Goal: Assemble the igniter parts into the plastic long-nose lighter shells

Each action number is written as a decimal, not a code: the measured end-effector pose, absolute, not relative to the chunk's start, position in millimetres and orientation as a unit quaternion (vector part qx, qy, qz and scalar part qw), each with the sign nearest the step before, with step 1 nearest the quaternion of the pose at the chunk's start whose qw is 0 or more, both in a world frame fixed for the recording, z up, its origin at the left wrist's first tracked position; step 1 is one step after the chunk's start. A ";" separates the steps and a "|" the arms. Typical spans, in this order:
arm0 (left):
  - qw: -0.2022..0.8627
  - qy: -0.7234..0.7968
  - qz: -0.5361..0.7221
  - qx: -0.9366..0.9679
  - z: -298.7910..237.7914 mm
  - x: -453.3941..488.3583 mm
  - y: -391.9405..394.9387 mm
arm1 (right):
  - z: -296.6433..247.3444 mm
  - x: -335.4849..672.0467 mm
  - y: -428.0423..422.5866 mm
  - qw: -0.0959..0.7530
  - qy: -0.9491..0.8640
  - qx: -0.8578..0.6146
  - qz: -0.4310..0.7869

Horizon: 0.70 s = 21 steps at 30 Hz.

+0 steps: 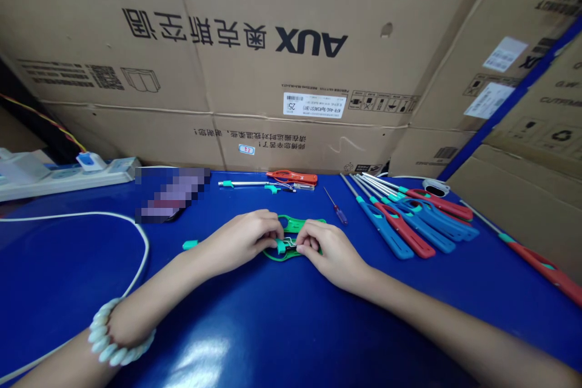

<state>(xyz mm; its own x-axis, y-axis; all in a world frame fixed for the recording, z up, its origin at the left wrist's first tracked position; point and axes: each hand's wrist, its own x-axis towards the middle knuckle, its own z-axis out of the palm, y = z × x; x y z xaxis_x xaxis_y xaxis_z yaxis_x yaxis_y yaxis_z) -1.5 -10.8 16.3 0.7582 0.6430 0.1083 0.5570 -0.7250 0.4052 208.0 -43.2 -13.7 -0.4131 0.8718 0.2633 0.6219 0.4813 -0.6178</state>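
Between my two hands is a small teal plastic piece (pixel 281 247) with thin pale wires (pixel 291 242) and a dark part beside it. The fingers of my left hand (pixel 252 234) are closed on the teal piece. My right hand (pixel 335 250) pinches at the wire end; its fingertips partly hide what they grip. Two green lighter shell halves (pixel 291 224) lie on the table, one behind my fingers and one under them, both partly covered. A teal tip (pixel 191 244) shows beyond my left wrist.
Behind lie an orange-red lighter shell (pixel 293 178), a metal lighter tube (pixel 245 183) and a screwdriver (pixel 337 208). Several blue and red lighters (pixel 409 221) fan out at right, another (pixel 545 267) farther right. A blurred phone (pixel 175 194), white cable (pixel 144 248) and power strip (pixel 113 173) are left; cardboard boxes (pixel 254 73) stand behind.
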 end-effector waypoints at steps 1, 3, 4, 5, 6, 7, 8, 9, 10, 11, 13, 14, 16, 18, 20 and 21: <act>0.175 0.326 0.124 0.921 16.2 -1.6 -11.1 | -13.9 208.0 -42.9 0.288 -0.810 -0.461 0.220; 0.170 0.326 0.126 0.921 16.3 -1.5 -11.3 | -14.4 208.0 -42.4 0.293 -0.807 -0.462 0.222; 0.167 0.326 0.126 0.922 16.4 -1.3 -11.2 | -14.6 208.1 -42.2 0.295 -0.806 -0.462 0.223; 0.164 0.327 0.126 0.922 16.4 -1.0 -11.0 | -14.8 208.2 -42.1 0.297 -0.805 -0.462 0.223; 0.162 0.328 0.125 0.922 16.3 -0.7 -10.8 | -15.1 208.3 -42.0 0.299 -0.805 -0.461 0.224; 0.163 0.328 0.124 0.922 16.2 -0.5 -10.6 | -15.3 208.5 -42.0 0.301 -0.805 -0.460 0.224; 0.167 0.327 0.125 0.922 15.9 -0.3 -10.3 | -15.4 208.6 -42.0 0.303 -0.804 -0.459 0.225; 0.174 0.325 0.126 0.921 15.6 -0.3 -10.0 | -15.6 208.6 -42.0 0.305 -0.803 -0.459 0.226; 0.183 0.323 0.128 0.920 15.4 -0.4 -9.6 | -15.7 208.7 -42.1 0.306 -0.802 -0.460 0.227; 0.192 0.322 0.130 0.918 15.3 -0.7 -9.3 | -15.8 208.8 -42.1 0.307 -0.801 -0.460 0.228; 0.200 0.322 0.135 0.915 15.8 -1.5 -9.0 | -16.0 209.0 -42.4 0.308 -0.800 -0.461 0.230; 0.201 0.322 0.137 0.915 16.3 -1.7 -8.9 | -16.2 209.3 -42.4 0.308 -0.799 -0.461 0.231; 0.198 0.321 0.140 0.915 17.8 -1.7 -9.1 | -17.1 209.8 -42.2 0.309 -0.799 -0.461 0.233; 0.196 0.317 0.146 0.916 19.1 -1.2 -9.5 | -18.5 210.4 -41.7 0.310 -0.799 -0.460 0.232; 0.194 0.317 0.151 0.916 19.3 -0.5 -9.9 | -19.8 210.6 -41.1 0.312 -0.800 -0.459 0.230; 0.193 0.319 0.153 0.915 19.0 -0.3 -10.0 | -20.1 210.5 -40.9 0.312 -0.800 -0.459 0.230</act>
